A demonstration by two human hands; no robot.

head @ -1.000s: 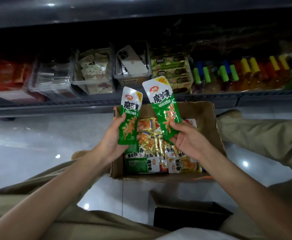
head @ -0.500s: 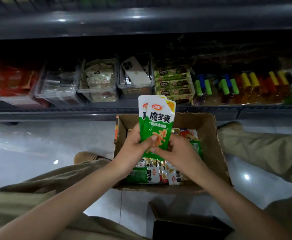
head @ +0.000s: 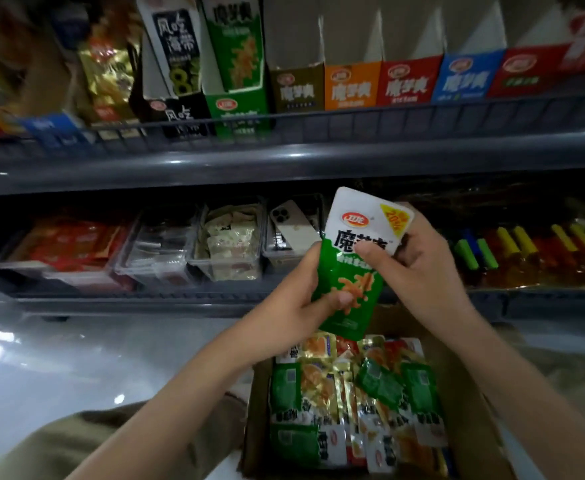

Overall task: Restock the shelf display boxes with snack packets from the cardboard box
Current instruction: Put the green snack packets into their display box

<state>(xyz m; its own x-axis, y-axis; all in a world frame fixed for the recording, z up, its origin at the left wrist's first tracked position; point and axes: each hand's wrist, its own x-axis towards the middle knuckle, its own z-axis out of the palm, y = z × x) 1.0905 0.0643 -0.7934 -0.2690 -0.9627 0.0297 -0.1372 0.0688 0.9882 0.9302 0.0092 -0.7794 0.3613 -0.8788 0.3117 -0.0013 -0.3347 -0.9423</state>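
Both hands hold stacked green-and-white snack packets (head: 357, 265) upright in front of the lower shelf. My left hand (head: 294, 306) grips their lower left edge, thumb across the front. My right hand (head: 419, 265) pinches the upper right part, thumb on the white top. Below them sits the open cardboard box (head: 471, 424), full of green, gold and red packets (head: 346, 396). On the upper shelf stands a row of display boxes: a green one (head: 239, 109) matching the packets, then brown (head: 298, 88), orange (head: 351, 86), red (head: 407, 83) and blue (head: 466, 77).
A wire rail (head: 353, 123) runs along the upper shelf's front. The lower shelf carries clear bins (head: 228, 247), one with a phone (head: 291, 226) in it, and bottles (head: 526, 251) at right. My knees flank the box on a glossy floor (head: 59, 368).
The two packets, held apart a second ago, were brought together into one stack and lifted. My view tilted up, bringing the upper shelf's display boxes into sight.
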